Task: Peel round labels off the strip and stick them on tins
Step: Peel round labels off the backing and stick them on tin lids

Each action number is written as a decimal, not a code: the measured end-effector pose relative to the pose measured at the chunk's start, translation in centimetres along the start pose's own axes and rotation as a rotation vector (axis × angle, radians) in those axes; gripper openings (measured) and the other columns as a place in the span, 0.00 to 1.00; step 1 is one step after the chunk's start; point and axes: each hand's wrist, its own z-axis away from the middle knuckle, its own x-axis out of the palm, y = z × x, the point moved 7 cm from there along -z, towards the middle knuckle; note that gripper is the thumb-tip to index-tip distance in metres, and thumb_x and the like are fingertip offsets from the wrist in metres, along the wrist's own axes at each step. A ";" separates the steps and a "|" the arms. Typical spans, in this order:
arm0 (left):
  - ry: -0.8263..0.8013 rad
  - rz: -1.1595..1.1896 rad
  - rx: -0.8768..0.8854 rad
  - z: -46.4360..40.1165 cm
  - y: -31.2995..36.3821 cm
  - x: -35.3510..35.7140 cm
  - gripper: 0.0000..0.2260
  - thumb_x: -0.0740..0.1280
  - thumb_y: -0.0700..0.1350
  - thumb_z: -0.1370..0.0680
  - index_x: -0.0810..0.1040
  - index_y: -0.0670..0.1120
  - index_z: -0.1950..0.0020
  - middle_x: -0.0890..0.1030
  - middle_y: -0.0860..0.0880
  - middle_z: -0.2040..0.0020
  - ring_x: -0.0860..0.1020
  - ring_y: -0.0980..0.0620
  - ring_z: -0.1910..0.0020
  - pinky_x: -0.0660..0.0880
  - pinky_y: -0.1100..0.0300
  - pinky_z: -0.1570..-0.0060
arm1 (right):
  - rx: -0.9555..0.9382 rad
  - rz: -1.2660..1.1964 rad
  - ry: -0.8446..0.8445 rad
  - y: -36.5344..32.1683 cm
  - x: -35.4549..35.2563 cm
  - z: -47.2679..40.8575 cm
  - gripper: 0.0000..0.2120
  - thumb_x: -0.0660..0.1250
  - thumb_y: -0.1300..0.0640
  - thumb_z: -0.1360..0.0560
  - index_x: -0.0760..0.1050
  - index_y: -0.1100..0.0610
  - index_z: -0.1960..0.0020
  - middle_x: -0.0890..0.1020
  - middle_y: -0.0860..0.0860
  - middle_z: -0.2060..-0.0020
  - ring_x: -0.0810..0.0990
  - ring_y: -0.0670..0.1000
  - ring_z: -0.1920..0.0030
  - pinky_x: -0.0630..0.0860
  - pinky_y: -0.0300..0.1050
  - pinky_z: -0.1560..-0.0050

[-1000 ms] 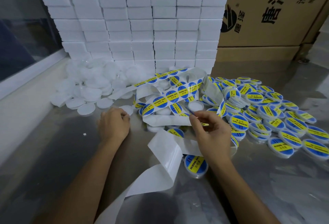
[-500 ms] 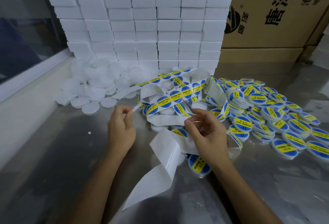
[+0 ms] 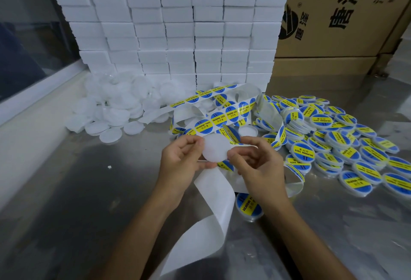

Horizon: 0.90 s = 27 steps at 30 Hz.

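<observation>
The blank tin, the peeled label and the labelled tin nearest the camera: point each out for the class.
Blank tin (image 3: 215, 150), head view: middle of its white face.
Peeled label (image 3: 231, 134), head view: its printed face.
Labelled tin (image 3: 247, 205), head view: its label.

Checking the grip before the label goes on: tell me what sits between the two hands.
In the head view, a plain white tin sits between the left hand and right hand, both pinching it; a peeled label stands at its upper edge.

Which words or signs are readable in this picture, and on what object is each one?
"SOLDERING PASTE": labels on the strip and on the labelled tins.
Small Chinese characters under it on the labels: too small to read.
"唐泽": large black print on the carton, beside a round logo; the other characters there are cut off.
</observation>
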 end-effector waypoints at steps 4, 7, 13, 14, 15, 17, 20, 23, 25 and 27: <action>-0.055 0.081 -0.081 -0.1 -0.7 0.2 0.06 0.70 0.32 0.26 0.80 0.40 0.51 0.86 0.44 0.58 0.85 0.45 0.61 0.81 0.60 0.63 | -0.001 -0.012 0.049 0.1 -0.5 -0.2 0.12 0.74 0.67 0.28 0.77 0.54 0.50 0.86 0.52 0.61 0.83 0.48 0.64 0.79 0.37 0.60; -0.031 0.139 -0.117 -0.1 -1.0 0.0 0.08 0.72 0.32 0.29 0.80 0.38 0.51 0.86 0.42 0.57 0.85 0.45 0.61 0.81 0.60 0.63 | -0.009 0.035 0.076 0.2 -0.6 -0.2 0.09 0.74 0.64 0.27 0.79 0.53 0.52 0.86 0.50 0.62 0.82 0.46 0.65 0.78 0.36 0.62; 0.026 0.206 -0.135 -0.4 -1.4 -1.2 0.07 0.72 0.32 0.29 0.80 0.38 0.52 0.86 0.40 0.58 0.85 0.44 0.59 0.81 0.59 0.61 | 0.079 -0.041 0.215 0.2 -2.7 -0.8 0.02 0.73 0.60 0.26 0.83 0.54 0.57 0.85 0.47 0.64 0.81 0.42 0.65 0.77 0.34 0.65; 0.024 0.209 -0.136 -0.4 -1.4 -1.2 0.08 0.73 0.33 0.30 0.80 0.38 0.52 0.86 0.40 0.57 0.85 0.44 0.59 0.81 0.59 0.61 | 0.121 -0.099 0.202 0.3 -2.8 -0.8 0.01 0.74 0.60 0.27 0.83 0.55 0.57 0.85 0.48 0.66 0.82 0.42 0.66 0.77 0.33 0.65; 0.020 0.211 -0.135 -0.4 -1.4 -1.1 0.10 0.74 0.35 0.32 0.81 0.38 0.52 0.86 0.40 0.57 0.85 0.44 0.59 0.81 0.59 0.61 | 0.161 -0.135 0.178 0.4 -2.7 -0.8 0.01 0.74 0.60 0.28 0.84 0.55 0.58 0.85 0.49 0.67 0.82 0.43 0.66 0.77 0.33 0.65; 0.012 0.209 -0.133 -0.3 -1.3 -0.9 0.15 0.76 0.39 0.37 0.81 0.38 0.52 0.86 0.40 0.57 0.85 0.44 0.59 0.81 0.59 0.61 | 0.195 -0.119 0.108 0.6 -2.1 -0.6 0.01 0.75 0.60 0.28 0.85 0.55 0.58 0.84 0.50 0.69 0.81 0.44 0.68 0.77 0.35 0.65; -0.013 0.192 -0.128 -0.2 -1.3 -0.5 0.18 0.76 0.40 0.39 0.81 0.38 0.51 0.86 0.39 0.57 0.85 0.44 0.59 0.81 0.59 0.61 | 0.197 -0.065 0.040 0.7 -0.9 -0.3 0.02 0.75 0.62 0.29 0.84 0.57 0.59 0.83 0.50 0.70 0.80 0.43 0.70 0.75 0.33 0.67; -0.030 0.172 -0.139 -0.1 -1.3 -0.3 0.18 0.76 0.39 0.39 0.80 0.37 0.51 0.85 0.38 0.56 0.85 0.42 0.57 0.81 0.59 0.61 | 0.195 -0.058 0.036 0.7 -0.5 -0.1 0.04 0.76 0.63 0.29 0.84 0.55 0.60 0.85 0.50 0.69 0.81 0.43 0.70 0.75 0.31 0.67; -0.045 0.159 -0.141 0.0 -1.3 -0.1 0.17 0.76 0.40 0.38 0.81 0.37 0.51 0.85 0.38 0.56 0.85 0.42 0.57 0.81 0.59 0.61 | 0.192 -0.055 0.033 0.7 -0.5 -0.1 0.05 0.76 0.63 0.29 0.84 0.54 0.61 0.85 0.50 0.69 0.81 0.42 0.70 0.75 0.31 0.67; -0.056 0.143 -0.135 0.0 -1.2 -0.1 0.17 0.76 0.40 0.38 0.81 0.38 0.52 0.85 0.38 0.56 0.85 0.41 0.56 0.81 0.59 0.61 | 0.188 -0.047 0.026 0.7 -0.5 -0.1 0.06 0.76 0.62 0.29 0.84 0.53 0.62 0.85 0.50 0.69 0.81 0.42 0.70 0.75 0.31 0.67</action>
